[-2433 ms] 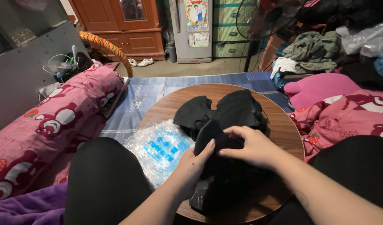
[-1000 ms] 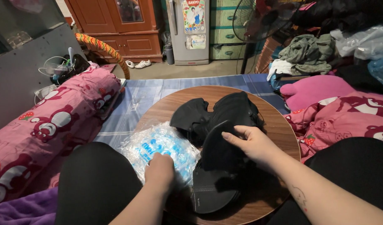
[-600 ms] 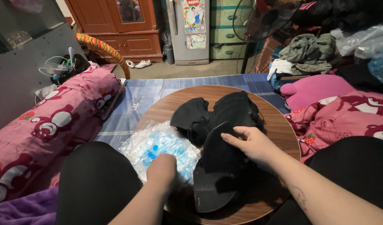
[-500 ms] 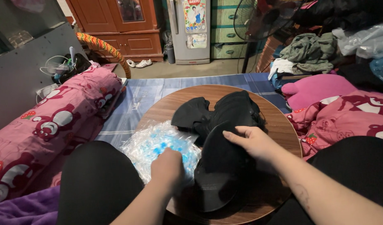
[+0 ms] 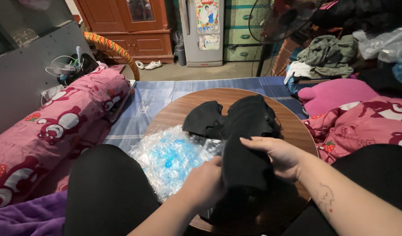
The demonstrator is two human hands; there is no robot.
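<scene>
While the right hand (image 5: 279, 157) keeps its place on the black cloth piece (image 5: 242, 168), the left hand (image 5: 205, 183) has come back to it: a second ago it lay over the clear plastic bag (image 5: 170, 157) with the blue bits inside, and now it is off the bag and closed on the near left edge of the cloth. So both hands are on the same piece again, as they were in the earliest picture, and the work has gone from reaching into the bag back to handling the cloth.

The left fingers are curled under the cloth and mostly hidden; I judge they are pinching its edge, but how tightly cannot be told. The right fingers (image 5: 258, 142) are bent over the upper edge of the piece, thumb below, gripping it.

The cloth piece is just above the near part of the round wooden worktop (image 5: 293, 126), between the two hands. Beyond the right fingers, touching the held piece, lies a pile of more black cloth pieces (image 5: 236, 118), unmoved across the pictures. The plastic bag lies just left of the left fingers, half on the worktop edge and half on the person's black-clad knee (image 5: 104, 188). A pink printed bolster (image 5: 65, 126) lies well off to the left.
</scene>
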